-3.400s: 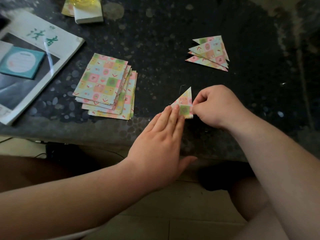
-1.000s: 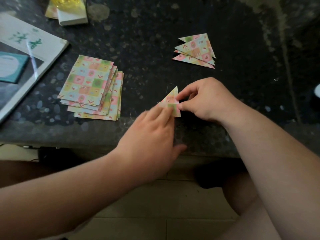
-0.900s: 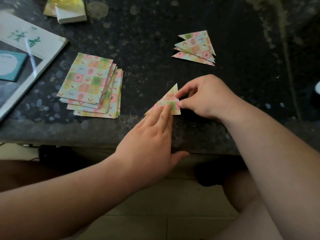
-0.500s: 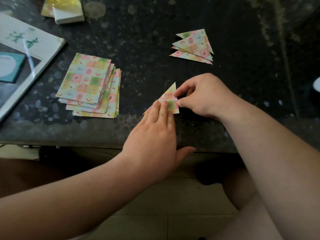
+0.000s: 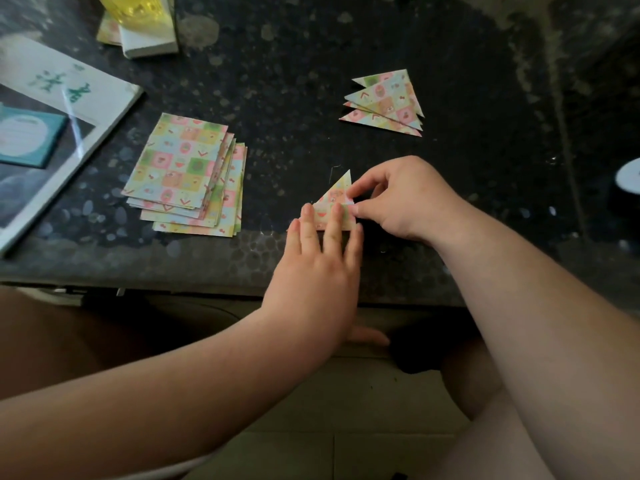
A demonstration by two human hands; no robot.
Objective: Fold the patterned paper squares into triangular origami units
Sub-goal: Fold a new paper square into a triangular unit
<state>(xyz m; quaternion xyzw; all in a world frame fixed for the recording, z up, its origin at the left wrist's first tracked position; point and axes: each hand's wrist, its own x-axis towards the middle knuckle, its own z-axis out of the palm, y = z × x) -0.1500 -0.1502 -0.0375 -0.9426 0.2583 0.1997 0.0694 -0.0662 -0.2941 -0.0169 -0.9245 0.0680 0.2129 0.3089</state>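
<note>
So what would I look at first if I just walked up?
Probably the two hands near the front edge of the table: the left hand presses flat fingers on a little paper triangle while the right hand pinches its right side. Then the stack of patterned squares to the left, and the pile of finished triangles farther back.

One wide-angle camera, worn on the head, looks forward and steeply down from close above the near edge of the counter (image 5: 294,98); left hand (image 5: 318,282) and right hand (image 5: 405,199) sit mid-frame.
</note>
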